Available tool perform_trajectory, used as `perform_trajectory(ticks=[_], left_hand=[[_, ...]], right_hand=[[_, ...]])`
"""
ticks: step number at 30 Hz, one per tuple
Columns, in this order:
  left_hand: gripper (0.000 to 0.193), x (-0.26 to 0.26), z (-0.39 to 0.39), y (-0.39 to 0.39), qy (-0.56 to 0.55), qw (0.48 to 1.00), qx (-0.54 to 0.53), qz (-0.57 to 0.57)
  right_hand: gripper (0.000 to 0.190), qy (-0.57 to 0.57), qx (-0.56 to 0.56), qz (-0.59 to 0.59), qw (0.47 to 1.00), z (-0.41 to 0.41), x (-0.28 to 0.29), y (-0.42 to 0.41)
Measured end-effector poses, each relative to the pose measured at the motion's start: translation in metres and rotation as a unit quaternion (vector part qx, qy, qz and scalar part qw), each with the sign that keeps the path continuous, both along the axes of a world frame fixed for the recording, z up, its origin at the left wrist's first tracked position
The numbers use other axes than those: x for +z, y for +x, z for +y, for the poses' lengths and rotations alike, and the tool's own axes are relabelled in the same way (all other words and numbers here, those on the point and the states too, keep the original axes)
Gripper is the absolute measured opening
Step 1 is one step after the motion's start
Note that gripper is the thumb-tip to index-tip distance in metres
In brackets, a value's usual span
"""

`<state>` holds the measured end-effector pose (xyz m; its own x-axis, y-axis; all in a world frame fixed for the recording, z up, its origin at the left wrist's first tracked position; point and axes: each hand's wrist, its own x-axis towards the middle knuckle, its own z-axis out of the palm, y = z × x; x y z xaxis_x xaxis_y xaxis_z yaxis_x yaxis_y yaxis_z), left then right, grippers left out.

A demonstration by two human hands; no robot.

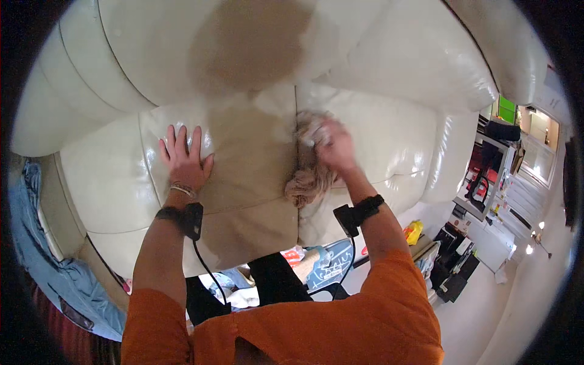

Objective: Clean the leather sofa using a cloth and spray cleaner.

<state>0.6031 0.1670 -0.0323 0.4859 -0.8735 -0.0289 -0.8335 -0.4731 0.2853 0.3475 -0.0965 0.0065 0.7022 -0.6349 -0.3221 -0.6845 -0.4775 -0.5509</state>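
A cream leather sofa point(255, 159) spreads out before me, its glossy seat partly under my shadow. My left hand point(185, 157) rests palm down on the left part of the seat, fingers spread, holding nothing. On the right, my right hand point(336, 143) is blurred and closed on a crumpled brownish cloth point(308, 185). The cloth lies across the seam between two seat cushions, and part of it bunches out below the hand. Black straps with small boxes and cables sit on both my forearms.
Backrest cushions point(401, 50) rise at the far side, and a padded armrest point(449, 155) stands at right. Blue fabric point(68, 283) drapes over the left side. Bags and a blue printed item point(331, 264) lie below the seat's front edge. Beyond the armrest are a framed mirror point(486, 175) and black boxes point(451, 260).
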Motion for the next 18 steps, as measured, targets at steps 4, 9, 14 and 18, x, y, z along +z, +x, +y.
perform_trajectory(ticks=[4,9,14,18], left_hand=[[0.071,0.002,-0.015,-0.011,-0.004,1.0,-0.007,0.027],[0.07,0.007,-0.004,-0.001,-0.01,1.0,0.0,-0.006],[0.07,-0.004,-0.004,0.0,-0.026,1.0,-0.008,-0.008],[0.071,-0.005,-0.011,-0.009,-0.058,0.998,-0.002,-0.002]], right_hand=[[0.042,-0.234,-0.219,0.217,0.922,-0.042,-0.024,0.038],[0.039,-0.172,-0.04,0.225,0.958,-0.005,-0.02,0.049],[0.05,-0.132,0.143,0.099,0.976,-0.014,-0.029,-0.007],[0.053,-0.181,-0.066,0.187,0.963,-0.055,-0.021,0.034]])
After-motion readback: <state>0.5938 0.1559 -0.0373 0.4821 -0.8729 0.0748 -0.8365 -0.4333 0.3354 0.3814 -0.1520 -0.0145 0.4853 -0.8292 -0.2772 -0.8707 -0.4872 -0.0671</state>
